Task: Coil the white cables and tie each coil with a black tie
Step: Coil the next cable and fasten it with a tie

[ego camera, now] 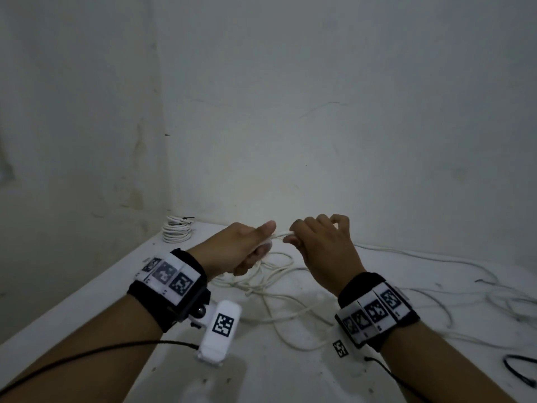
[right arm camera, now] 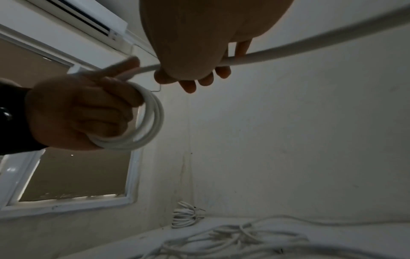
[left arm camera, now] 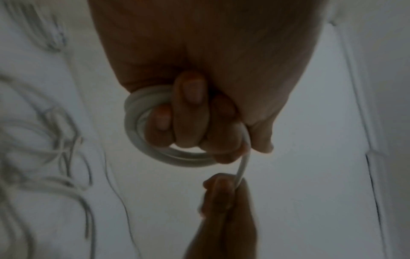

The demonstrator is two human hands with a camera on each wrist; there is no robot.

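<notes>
Left hand (ego camera: 247, 251) grips the white cable (right arm camera: 153, 119) coil above the bench (ego camera: 96, 289); loops show only in the wrist views. Right hand (ego camera: 322, 245) pinches the same cable's free run. Head view alone shows a tied coil (ego camera: 176, 229) by the wall.

white table (ego camera: 87, 298), stained wall (ego camera: 319, 112), window (right arm camera: 73, 175), wall-mounted air conditioner (right arm camera: 88, 19) above it

Both hands (ego camera: 287, 245) apparently grip one white cable (ego camera: 280, 235).

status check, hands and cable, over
Left hand grips the coil. Right hand pinches the white cable feeding it. Loose cables tangled on the table below.
</notes>
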